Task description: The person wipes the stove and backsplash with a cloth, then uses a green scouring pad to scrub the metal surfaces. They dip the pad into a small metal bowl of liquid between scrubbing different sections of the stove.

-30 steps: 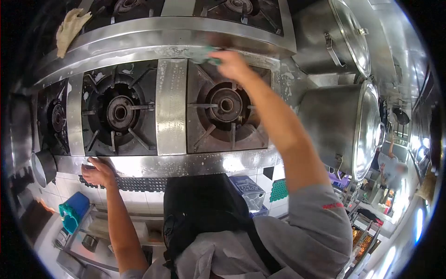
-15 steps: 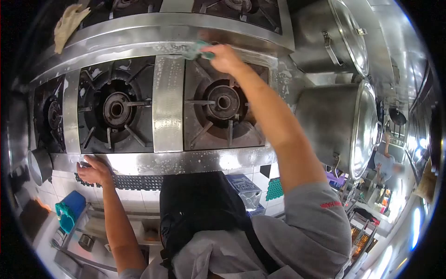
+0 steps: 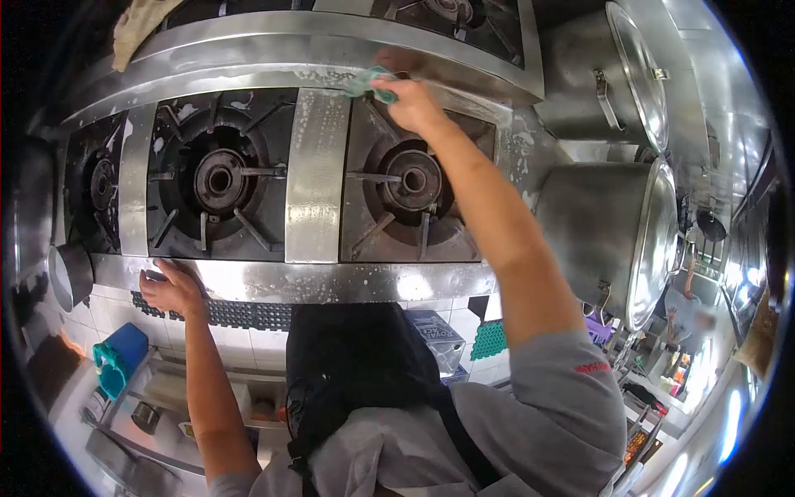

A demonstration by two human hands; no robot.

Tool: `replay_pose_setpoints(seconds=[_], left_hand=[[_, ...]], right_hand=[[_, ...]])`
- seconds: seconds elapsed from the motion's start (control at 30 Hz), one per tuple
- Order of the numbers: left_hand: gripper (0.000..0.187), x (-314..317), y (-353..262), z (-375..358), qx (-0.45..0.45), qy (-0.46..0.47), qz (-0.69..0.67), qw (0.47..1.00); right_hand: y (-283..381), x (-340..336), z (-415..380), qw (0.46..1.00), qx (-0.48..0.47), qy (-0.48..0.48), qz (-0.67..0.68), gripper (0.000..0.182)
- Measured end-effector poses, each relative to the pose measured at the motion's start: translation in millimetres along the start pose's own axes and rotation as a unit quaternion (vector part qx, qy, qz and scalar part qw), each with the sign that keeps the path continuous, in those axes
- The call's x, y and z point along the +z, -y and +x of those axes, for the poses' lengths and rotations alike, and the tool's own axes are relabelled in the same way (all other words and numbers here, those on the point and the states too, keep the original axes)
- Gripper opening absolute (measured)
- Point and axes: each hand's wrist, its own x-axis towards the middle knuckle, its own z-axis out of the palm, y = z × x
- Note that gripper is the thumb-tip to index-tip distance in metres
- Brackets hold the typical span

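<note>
My right hand (image 3: pixel 410 101) is closed on a green scouring pad (image 3: pixel 364 81), pressed to the sudsy steel ledge (image 3: pixel 248 79) behind the front burners. White foam lies along the ledge beside the pad. Below that hand is the right burner (image 3: pixel 414 179), with its metal pot supports around it. My left hand (image 3: pixel 171 290) rests with fingers apart on the stove's front steel edge (image 3: pixel 240 282), holding nothing. Near it is the middle burner (image 3: pixel 220 180), and foam patches dot the dark plate around it. A wet steel strip (image 3: pixel 317 182) separates these two burners.
Two large lidded steel pots (image 3: pixel 592 236) stand to the right of the stove. A beige cloth (image 3: pixel 139 29) hangs at the upper left. A small metal pot (image 3: pixel 70 275) is at the left front corner. Another person (image 3: pixel 683 311) is in the far right background.
The view has shifted slightly, so the stove appears a little further right and up. My right hand stays on the pad at the ledge, and my left hand stays at the front edge.
</note>
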Motion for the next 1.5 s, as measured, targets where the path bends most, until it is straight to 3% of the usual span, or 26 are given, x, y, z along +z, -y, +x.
replay_pose_setpoints(seconds=[0.03,0.07,0.1,0.13,0.17,0.27,0.3,0.37,0.43,0.53,0.57,0.6,0.67,0.8,0.83,0.87,0.97,1.0,1.13,1.17,1.2,1.27,1.37,1.4,1.47,1.5], left_hand=[[0.064,1,1,0,0.009,-0.007,-0.002,1.0],[0.064,2,4,-1,0.014,-0.015,-0.003,1.0],[0.064,2,4,-2,0.007,-0.015,-0.002,1.0],[0.063,1,2,-2,0.008,-0.008,-0.001,1.0],[0.061,1,4,-1,0.009,-0.001,0.003,1.0],[0.067,4,6,-2,0.047,-0.042,-0.016,0.998],[0.067,2,2,-2,0.045,-0.049,-0.018,0.998],[0.063,-3,-4,-1,0.037,-0.037,-0.016,0.999],[0.059,-7,-6,-4,0.031,-0.02,-0.015,0.999],[0.06,-5,-2,-2,0.033,-0.011,-0.012,0.999],[0.06,-5,-1,-3,0.038,-0.014,-0.01,0.999],[0.061,-5,-1,-1,0.044,-0.018,-0.008,0.999],[0.062,-9,-5,-2,0.019,0.003,-0.006,1.0],[0.063,-8,-4,-2,0.041,-0.022,-0.025,0.999],[0.064,-7,-3,-2,0.035,-0.028,-0.021,0.999],[0.064,-5,-4,-2,0.03,-0.033,-0.018,0.999],[0.063,-4,-1,-4,0.029,-0.029,-0.003,0.999],[0.062,-5,-3,-4,0.029,-0.033,0.004,0.999],[0.063,3,8,-2,0.019,-0.021,0.0,1.0],[0.063,5,5,-1,0.014,-0.021,-0.003,1.0],[0.064,3,4,-1,0.016,-0.01,-0.013,1.0],[0.064,-2,3,-2,0.015,-0.002,-0.019,1.0],[0.066,-2,0,-2,0.005,0.008,-0.011,1.0],[0.066,-3,-1,-2,0.009,0.008,-0.012,1.0],[0.066,-3,-1,-1,0.02,0.003,0.001,1.0],[0.066,-2,2,-2,0.022,0.001,0.0,1.0]], right_hand=[[-5,-13,-6,0.999,0.019,0.038,-0.018,0.058],[-59,-17,-13,0.998,0.03,0.044,0.017,0.06],[-87,-35,-26,1.0,-0.015,0.014,-0.008,0.061],[-71,-71,-40,0.989,0.117,0.084,-0.03,0.056],[-103,-76,-55,0.999,0.037,0.035,-0.002,0.047],[-103,-54,-49,0.998,0.05,-0.032,0.022,0.041],[-87,-36,-34,0.993,-0.017,-0.024,0.117,0.042],[-28,-6,-1,0.998,0.052,0.031,-0.027,0.045],[-11,28,21,1.0,0.003,0.003,0.005,0.05],[-31,5,0,0.997,-0.07,-0.024,-0.038,0.053],[-40,-23,-15,0.997,0.065,0.047,-0.021,0.058],[-94,-30,-28,0.998,-0.055,-0.011,0.022,0.06],[-136,-68,-68,0.998,0.054,-0.004,0.03,0.059],[-97,-45,-48,0.997,-0.009,-0.04,0.067,0.059],[-84,-21,-27,0.998,-0.048,-0.024,0.021,0.06],[-24,-8,-11,0.999,0.034,0.012,0.022,0.059],[24,43,30,0.999,-0.035,-0.007,0.012,0.056],[18,45,33,0.997,-0.077,-0.032,0.008,0.055],[-100,-23,-28,1.0,-0.024,-0.005,0.002,0.054],[-85,-71,-60,0.99,0.135,0.006,0.036,0.051],[-138,-85,-85,0.996,0.073,-0.05,0.017,0.046],[-219,-86,-105,0.988,0.057,-0.103,0.099,0.041],[-144,-46,-63,0.995,0.026,-0.083,0.054,0.042],[-63,-47,-44,0.994,0.098,-0.019,0.038,0.043],[-47,10,-1,0.999,0.005,-0.04,-0.017,0.05],[-43,10,0,0.999,0.006,-0.042,-0.015,0.05]])
